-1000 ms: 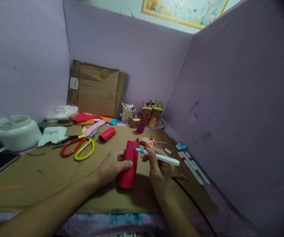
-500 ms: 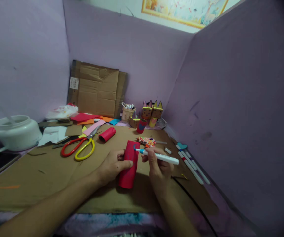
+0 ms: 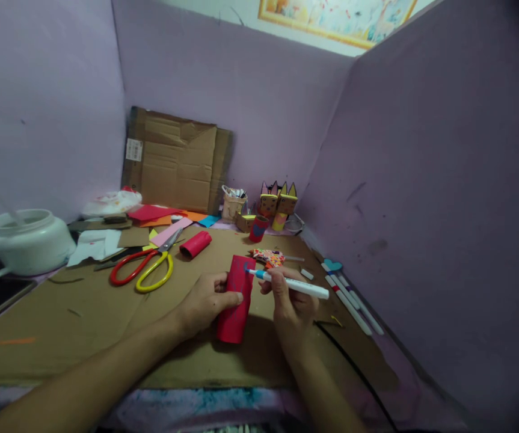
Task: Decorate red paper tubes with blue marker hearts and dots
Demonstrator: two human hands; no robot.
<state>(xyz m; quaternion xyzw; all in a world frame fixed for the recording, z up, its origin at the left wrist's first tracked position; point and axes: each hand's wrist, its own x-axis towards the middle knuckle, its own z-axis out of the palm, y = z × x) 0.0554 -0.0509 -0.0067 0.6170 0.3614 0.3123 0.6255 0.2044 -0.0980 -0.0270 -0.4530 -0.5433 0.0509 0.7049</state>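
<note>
Closed around the left side of a red paper-covered tube [image 3: 236,322], my left hand [image 3: 207,304] has its thumb lying across the front. The tube is held tilted, its top leaning slightly right, and blue marks show near its upper end. My right hand [image 3: 293,307] pinches a white marker [image 3: 302,287] whose blue tip touches the tube near those marks. A second red tube [image 3: 196,245] lies on the cardboard sheet behind my left hand. Scissors [image 3: 154,263] with one red and one yellow handle rest to its left.
Several white markers [image 3: 349,305] lie along the right wall. A colourfully patterned glue gun [image 3: 269,258] sits behind my right hand, and a black cord [image 3: 353,367] runs at the right. A white pot [image 3: 29,246] stands left; cardboard cat figures [image 3: 278,201] stand at the back.
The marker's tip has stayed on the upper part of the tube, with only a very slight shift of my right hand. The tube and my left hand are nearly unmoved.
</note>
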